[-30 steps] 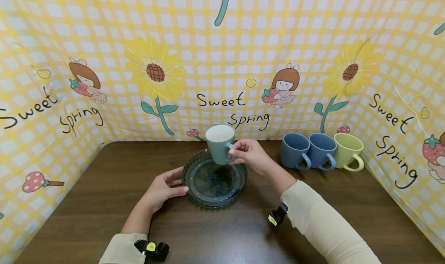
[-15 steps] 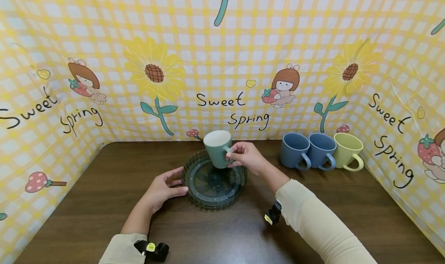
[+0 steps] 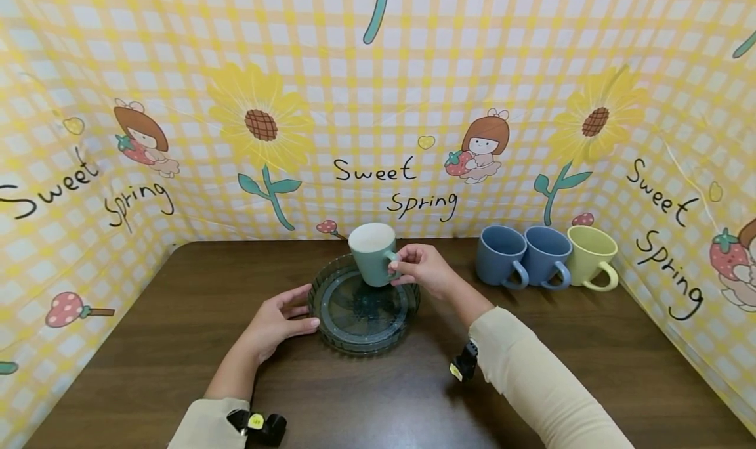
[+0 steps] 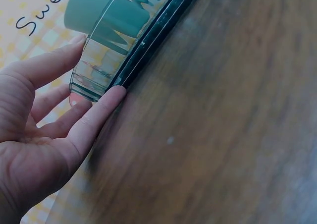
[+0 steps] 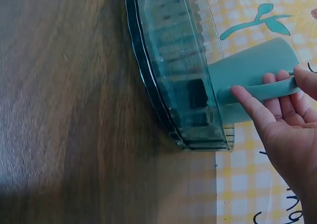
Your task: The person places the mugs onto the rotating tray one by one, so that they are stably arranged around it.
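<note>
A pale green mug [image 3: 373,257] with a white inside is held nearly upright over the back right part of a round, clear dark-tinted tray [image 3: 366,341]. My right hand [image 3: 426,270] pinches the mug's handle, fingers and thumb around it in the right wrist view. Through the tray's ribbed wall [image 4: 101,65] the mug's lower part shows in the left wrist view; whether its base touches the tray floor I cannot tell. My left hand [image 3: 277,323] rests against the tray's left side, its thumb and fairly straight fingers spread along the wall.
At the back right, two blue mugs [image 3: 501,255] and a yellow-green mug [image 3: 592,258] stand in a row, handles toward the front right. The brown wooden table [image 3: 360,409] is enclosed by a yellow checked cloth [image 3: 331,107] at the back and sides.
The right hand has lowered the green mug a little toward the tray, and the mug has shifted slightly left, then back right. The left hand and tray have stayed put.
</note>
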Available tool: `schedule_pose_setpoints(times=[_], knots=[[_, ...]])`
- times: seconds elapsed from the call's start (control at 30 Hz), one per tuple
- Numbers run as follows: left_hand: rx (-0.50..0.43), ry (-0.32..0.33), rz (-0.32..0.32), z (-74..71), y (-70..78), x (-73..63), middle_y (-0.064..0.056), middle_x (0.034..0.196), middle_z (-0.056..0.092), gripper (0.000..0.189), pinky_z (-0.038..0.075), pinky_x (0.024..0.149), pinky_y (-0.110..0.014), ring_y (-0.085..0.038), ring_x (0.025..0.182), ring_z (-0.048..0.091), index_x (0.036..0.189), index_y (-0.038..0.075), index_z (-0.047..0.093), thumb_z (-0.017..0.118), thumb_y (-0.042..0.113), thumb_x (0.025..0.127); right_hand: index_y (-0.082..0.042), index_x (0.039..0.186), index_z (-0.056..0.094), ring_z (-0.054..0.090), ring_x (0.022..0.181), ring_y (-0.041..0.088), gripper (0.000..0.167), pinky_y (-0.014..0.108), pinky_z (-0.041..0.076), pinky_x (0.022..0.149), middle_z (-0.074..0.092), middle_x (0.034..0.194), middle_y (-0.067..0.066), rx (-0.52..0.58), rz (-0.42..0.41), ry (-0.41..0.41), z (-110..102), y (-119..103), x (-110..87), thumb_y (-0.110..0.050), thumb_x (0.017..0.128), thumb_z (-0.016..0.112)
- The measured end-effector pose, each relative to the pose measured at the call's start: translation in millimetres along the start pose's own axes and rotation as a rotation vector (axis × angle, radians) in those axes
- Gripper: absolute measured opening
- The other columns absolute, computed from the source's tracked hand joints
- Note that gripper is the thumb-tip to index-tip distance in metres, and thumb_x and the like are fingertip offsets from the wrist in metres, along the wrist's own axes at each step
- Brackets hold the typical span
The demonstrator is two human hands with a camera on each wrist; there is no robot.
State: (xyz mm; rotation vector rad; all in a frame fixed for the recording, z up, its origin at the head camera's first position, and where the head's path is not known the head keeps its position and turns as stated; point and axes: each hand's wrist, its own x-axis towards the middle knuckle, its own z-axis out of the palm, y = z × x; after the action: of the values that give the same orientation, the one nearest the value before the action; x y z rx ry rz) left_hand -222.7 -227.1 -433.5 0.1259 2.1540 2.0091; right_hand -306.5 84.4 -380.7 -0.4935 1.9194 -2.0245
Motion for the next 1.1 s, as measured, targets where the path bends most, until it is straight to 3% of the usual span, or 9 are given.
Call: schedule_pose_setpoints(times=[0.37,0.6,0.83,1.1], knots=[[0.002,0.003,0.006,-0.3,-1.7,1.1,-0.022,0.152,0.032,0.08,0.057,0.084,-0.034,-0.04,0.131,0.039,0.149,0.001,0.036,0.078,0.001,0.082,0.01,0.095,0.06,0.063,0.094,0.038,0.009,0.047,0.057,0.085,0.065,0.086,0.01,-0.215,0.004,0.011,-13,1,-4.0,0.002,0.092,0.064],[0.011,-0.002,0.017,0.8,-1.2,0.6,-0.023,0.151,0.033,0.08,0.057,0.084,-0.034,-0.041,0.13,0.04,0.149,0.0,0.035,0.078,0.001,0.082,0.014,0.104,0.061,0.061,0.102,0.042,0.017,0.041,0.058,0.084,0.064,0.092,0.013,-0.232,0.006,0.032,-17,2,-7.2,0.002,0.093,0.063],[0.01,0.0,0.011,0.7,0.4,1.1,-0.023,0.151,0.033,0.08,0.058,0.084,-0.035,-0.04,0.13,0.04,0.149,0.001,0.035,0.078,0.001,0.081,0.015,0.106,0.061,0.065,0.097,0.036,0.019,0.037,0.059,0.082,0.063,0.104,0.03,-0.229,0.011,0.065,-19,5,-7.5,0.002,0.092,0.065],[0.033,0.013,0.003,0.6,3.8,4.7,-0.024,0.15,0.034,0.077,0.058,0.083,-0.036,-0.041,0.129,0.041,0.148,-0.001,0.037,0.077,0.002,0.083,0.013,0.107,0.061,0.064,0.097,0.036,0.021,0.043,0.057,0.085,0.065,0.097,0.019,-0.219,0.021,0.089,-17,5,-9.4,0.001,0.091,0.066]])
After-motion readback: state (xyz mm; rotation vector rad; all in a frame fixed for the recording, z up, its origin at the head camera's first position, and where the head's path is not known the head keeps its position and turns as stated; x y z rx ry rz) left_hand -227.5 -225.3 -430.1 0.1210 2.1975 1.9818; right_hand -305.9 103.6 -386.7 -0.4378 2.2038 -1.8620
